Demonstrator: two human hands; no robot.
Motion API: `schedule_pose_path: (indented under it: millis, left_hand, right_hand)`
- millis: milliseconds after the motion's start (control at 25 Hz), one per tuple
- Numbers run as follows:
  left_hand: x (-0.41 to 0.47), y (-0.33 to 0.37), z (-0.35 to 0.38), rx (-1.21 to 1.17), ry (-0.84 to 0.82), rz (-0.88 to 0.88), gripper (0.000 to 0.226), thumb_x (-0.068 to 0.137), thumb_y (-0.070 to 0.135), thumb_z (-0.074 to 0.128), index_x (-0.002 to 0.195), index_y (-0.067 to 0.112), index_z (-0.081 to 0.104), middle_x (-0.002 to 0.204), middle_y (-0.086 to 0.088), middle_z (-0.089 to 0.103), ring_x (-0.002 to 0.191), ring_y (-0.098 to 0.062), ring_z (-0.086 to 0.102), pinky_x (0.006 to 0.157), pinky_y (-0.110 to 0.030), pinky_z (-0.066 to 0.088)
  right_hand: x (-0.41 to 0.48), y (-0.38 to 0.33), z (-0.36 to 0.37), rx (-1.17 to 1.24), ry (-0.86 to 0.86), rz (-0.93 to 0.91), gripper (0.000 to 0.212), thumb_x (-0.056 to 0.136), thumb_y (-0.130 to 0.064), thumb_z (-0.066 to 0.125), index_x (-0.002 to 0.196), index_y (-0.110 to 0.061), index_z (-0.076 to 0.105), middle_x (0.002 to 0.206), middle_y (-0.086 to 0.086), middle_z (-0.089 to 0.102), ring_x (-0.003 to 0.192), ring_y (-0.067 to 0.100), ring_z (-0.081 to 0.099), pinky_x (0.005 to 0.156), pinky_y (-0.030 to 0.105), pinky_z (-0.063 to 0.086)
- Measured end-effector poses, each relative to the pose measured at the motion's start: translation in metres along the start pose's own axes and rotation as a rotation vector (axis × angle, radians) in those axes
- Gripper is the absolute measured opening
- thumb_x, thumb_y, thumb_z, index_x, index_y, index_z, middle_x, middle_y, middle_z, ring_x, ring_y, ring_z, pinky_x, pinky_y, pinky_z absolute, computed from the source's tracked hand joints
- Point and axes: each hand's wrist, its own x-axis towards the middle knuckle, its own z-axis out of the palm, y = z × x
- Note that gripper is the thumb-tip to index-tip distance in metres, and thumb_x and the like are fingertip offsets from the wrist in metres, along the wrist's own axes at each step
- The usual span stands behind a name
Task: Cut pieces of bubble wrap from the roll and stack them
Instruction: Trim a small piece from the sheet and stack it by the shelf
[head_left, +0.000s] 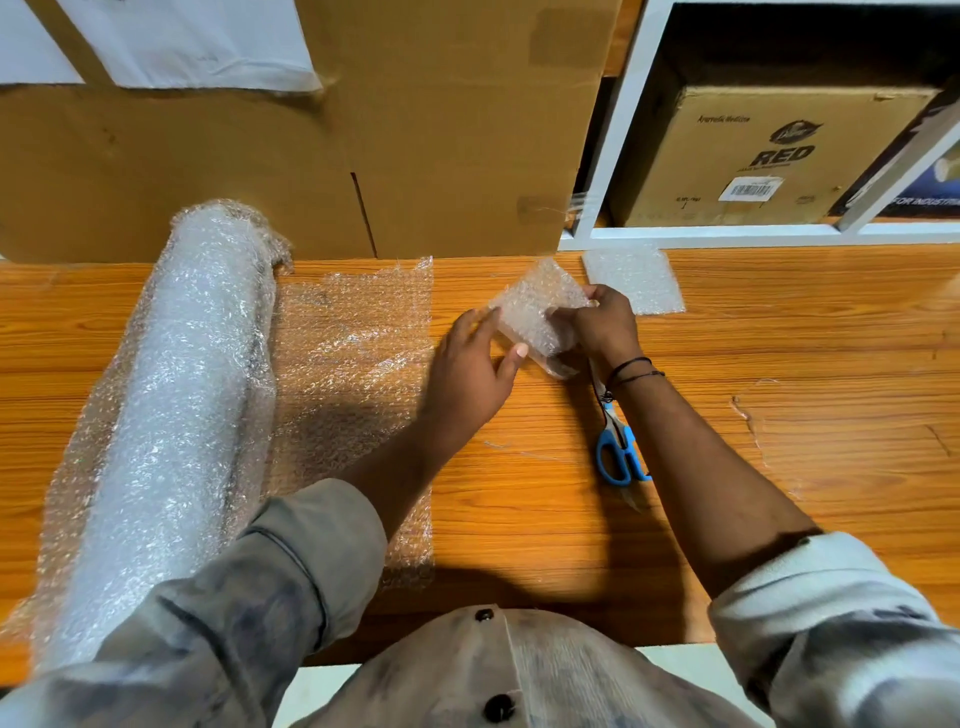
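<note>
Grey sleeves (291, 582) are seen nearest; above the counter (779, 364) a cut bubble wrap piece (535, 312) is pinched by the left hand (475, 369) and the right hand (608, 327). It is held between the roll (176, 389) and the stack (634, 278)

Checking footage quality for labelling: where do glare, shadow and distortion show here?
Head view: glare sparkles on the roll; dark shadows fall across the table; wide-angle bending tilts the shelf frame; the held piece looks slightly soft.
</note>
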Motion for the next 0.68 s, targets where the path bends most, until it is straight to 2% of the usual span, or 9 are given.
schedule_pose_path:
  millis: [80,160,240,360,440,600,680]
  left_hand:
    - [0.014,0.015,0.003,-0.279,0.043,-0.174,0.075,0.092,0.068,0.053,0.152,0.024,0.044,0.143,-0.009,0.057,0.123,-0.030,0.060,0.096,-0.047,0.055]
    - [0.032,0.033,0.007,-0.610,0.002,-0.431,0.094,0.075,0.078,0.061,0.150,0.026,0.044,0.133,-0.008,0.063,0.112,-0.027,0.068,0.090,-0.049,0.060]
    - [0.046,0.043,0.012,-0.813,-0.015,-0.564,0.103,0.063,0.073,0.072,0.150,0.026,0.042,0.127,-0.006,0.066,0.105,-0.025,0.071,0.087,-0.052,0.062]
    - [0.062,0.042,0.019,-0.808,0.013,-0.507,0.090,0.081,0.030,0.084,0.156,0.028,0.034,0.135,-0.009,0.063,0.114,-0.027,0.068,0.090,-0.053,0.060]
    - [0.078,0.047,0.026,-0.841,0.006,-0.497,0.094,0.083,0.014,0.084,0.158,0.028,0.030,0.139,-0.009,0.061,0.114,-0.026,0.068,0.089,-0.052,0.061]
    - [0.114,0.073,0.041,-0.813,-0.029,-0.454,0.104,0.074,0.015,0.091,0.157,0.031,0.030,0.133,-0.002,0.066,0.104,-0.020,0.071,0.085,-0.050,0.062]
    - [0.131,0.088,0.049,-0.797,-0.036,-0.451,0.106,0.072,0.015,0.093,0.157,0.030,0.032,0.128,-0.002,0.068,0.100,-0.017,0.070,0.086,-0.047,0.062]
  right_hand:
    - [0.001,0.003,-0.002,0.104,0.005,0.045,0.051,0.077,-0.013,0.086,0.122,-0.009,0.063,0.113,0.012,0.075,0.098,0.028,0.074,0.087,0.047,0.063]
    - [0.002,0.007,-0.006,0.155,0.015,0.047,0.062,0.070,-0.017,0.088,0.126,-0.009,0.062,0.111,0.012,0.076,0.097,0.029,0.075,0.088,0.050,0.063]
    - [0.002,0.007,-0.009,0.158,0.032,0.013,0.056,0.072,-0.016,0.088,0.123,-0.010,0.064,0.110,0.011,0.076,0.096,0.027,0.075,0.089,0.049,0.062]
    - [0.006,0.005,-0.020,0.119,0.101,-0.046,0.041,0.079,-0.019,0.086,0.113,-0.020,0.063,0.107,0.008,0.076,0.094,0.024,0.073,0.090,0.040,0.061]
    - [0.017,0.006,-0.037,0.110,0.174,-0.076,0.040,0.081,-0.024,0.084,0.114,-0.025,0.061,0.102,0.007,0.076,0.093,0.024,0.073,0.090,0.040,0.059]
    - [0.042,0.005,-0.074,0.096,0.270,-0.137,0.045,0.082,-0.015,0.083,0.122,-0.020,0.061,0.086,0.000,0.071,0.080,0.018,0.070,0.079,0.030,0.055]
    - [0.056,0.004,-0.089,0.048,0.308,-0.160,0.044,0.083,-0.014,0.081,0.123,-0.019,0.062,0.085,0.001,0.070,0.079,0.018,0.070,0.076,0.028,0.054]
